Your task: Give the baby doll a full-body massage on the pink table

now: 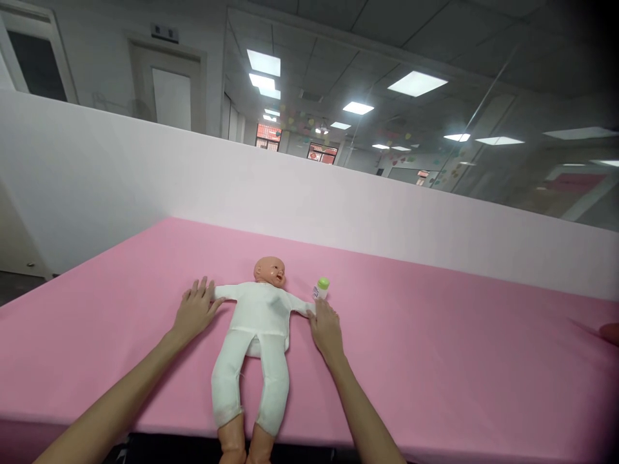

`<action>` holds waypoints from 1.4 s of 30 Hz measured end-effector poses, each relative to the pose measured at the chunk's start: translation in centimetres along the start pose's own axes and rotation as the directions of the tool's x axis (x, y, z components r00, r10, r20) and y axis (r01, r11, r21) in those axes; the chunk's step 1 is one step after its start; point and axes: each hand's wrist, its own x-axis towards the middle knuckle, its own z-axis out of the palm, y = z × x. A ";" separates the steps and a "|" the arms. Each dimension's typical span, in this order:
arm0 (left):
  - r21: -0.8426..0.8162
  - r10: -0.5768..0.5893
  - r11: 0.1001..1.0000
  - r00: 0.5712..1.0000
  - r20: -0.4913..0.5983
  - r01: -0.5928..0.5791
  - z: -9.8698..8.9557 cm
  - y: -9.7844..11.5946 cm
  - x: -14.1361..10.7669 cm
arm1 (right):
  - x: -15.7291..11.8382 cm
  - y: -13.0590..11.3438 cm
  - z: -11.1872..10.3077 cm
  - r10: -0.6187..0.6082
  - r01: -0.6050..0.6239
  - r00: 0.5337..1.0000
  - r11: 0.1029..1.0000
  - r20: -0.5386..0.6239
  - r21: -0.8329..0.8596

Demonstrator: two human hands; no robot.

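Observation:
A baby doll [258, 309] in a white top and trousers lies face up on the pink table, its head turned to the right and both arms stretched sideways. My left hand [196, 312] rests at the end of the doll's arm on the left, fingers spread, covering that doll hand. At the other sleeve end, my right hand [326, 328] has its fingers curled around the doll's hand, which is hidden. Just beyond my right fingertips stands a small white bottle [321, 289] with a green cap.
The pink padded table [425, 361] extends to both sides. A low white wall [300, 196] borders its back, with a glass pane above. A reddish-brown object [610, 333] is partly visible at the right edge. A door [171, 96] stands behind at the left.

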 end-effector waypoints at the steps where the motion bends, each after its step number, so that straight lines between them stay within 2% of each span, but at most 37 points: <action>1: 0.021 -0.033 0.999 0.999 -0.005 0.033 -0.5 -0.5 0.0 | 0.0 0.4 -0.3 0.085 -0.086 0.995 0.996 -0.047 -0.026; 4: 0.059 -0.140 0.989 0.988 0.068 0.136 -2.4 -2.6 0.2 | -0.1 1.8 -0.9 0.333 -0.344 0.936 0.932 -0.112 -0.109; 6: 0.018 -0.179 0.984 0.971 0.158 0.178 -3.7 -3.7 0.2 | -0.2 2.7 -1.0 0.421 -0.427 0.903 0.901 -0.085 -0.078; 9: -0.084 -0.209 0.969 0.953 0.220 0.232 -4.8 -4.5 0.1 | 0.0 3.5 -0.9 0.467 -0.460 0.884 0.869 0.004 0.183; 10: -0.116 -0.228 0.960 0.950 0.213 0.256 -4.9 -4.5 0.1 | 0.1 3.6 -0.8 0.484 -0.473 0.874 0.826 0.044 0.307; 12: -0.225 -0.257 0.928 0.949 0.185 0.295 -4.9 -4.6 0.1 | 0.2 3.3 -0.9 0.513 -0.488 0.850 0.680 0.120 0.548; 14: -0.424 -0.266 0.850 0.949 0.171 0.314 -4.7 -4.7 0.4 | 0.3 2.7 -1.1 0.535 -0.454 0.832 0.511 0.143 0.730; 15: -0.538 -0.270 0.779 0.947 0.176 0.322 -4.7 -4.7 0.7 | 0.4 2.3 -1.3 0.547 -0.430 0.825 0.441 0.143 0.788; 18: -0.789 -0.340 0.504 0.921 0.192 0.350 -4.8 -4.3 1.7 | 0.9 0.8 -2.3 0.567 -0.382 0.811 0.328 0.143 0.864; 20: -0.871 -0.441 0.355 0.882 0.166 0.341 -5.0 -3.5 2.7 | 1.8 -0.4 -3.1 0.556 -0.351 0.822 0.328 0.122 0.877; 23: -0.938 -0.525 0.194 0.838 0.149 0.288 -5.2 -1.6 4.6 | 4.4 -2.2 -4.3 0.522 -0.272 0.851 0.355 0.052 0.894; 25: -0.960 -0.504 0.131 0.850 0.151 0.248 -5.1 0.0 6.2 | 6.8 -3.3 -4.7 0.489 -0.241 0.872 0.375 0.029 0.895; 27: -0.973 -0.460 0.105 0.877 0.137 0.208 -4.7 1.6 8.1 | 9.5 -4.2 -4.5 0.454 -0.220 0.891 0.395 0.018 0.892; 30: -0.973 -0.418 0.079 0.894 0.164 0.215 -3.4 3.5 11.1 | 13.1 -5.3 -3.0 0.424 -0.259 0.903 0.406 0.071 0.876; 33: -0.935 -0.393 0.096 0.876 0.280 0.342 -1.4 4.5 13.6 | 15.4 -6.4 -0.7 0.417 -0.351 0.893 0.403 0.172 0.845; 38: -0.845 -0.367 0.175 0.830 0.421 0.506 2.2 4.5 15.8 | 16.5 -6.9 3.1 0.417 -0.489 0.851 0.412 0.318 0.769; 42: -0.759 -0.297 0.260 0.797 0.525 0.597 4.1 4.0 16.2 | 16.4 -6.2 4.9 0.443 -0.581 0.803 0.433 0.399 0.689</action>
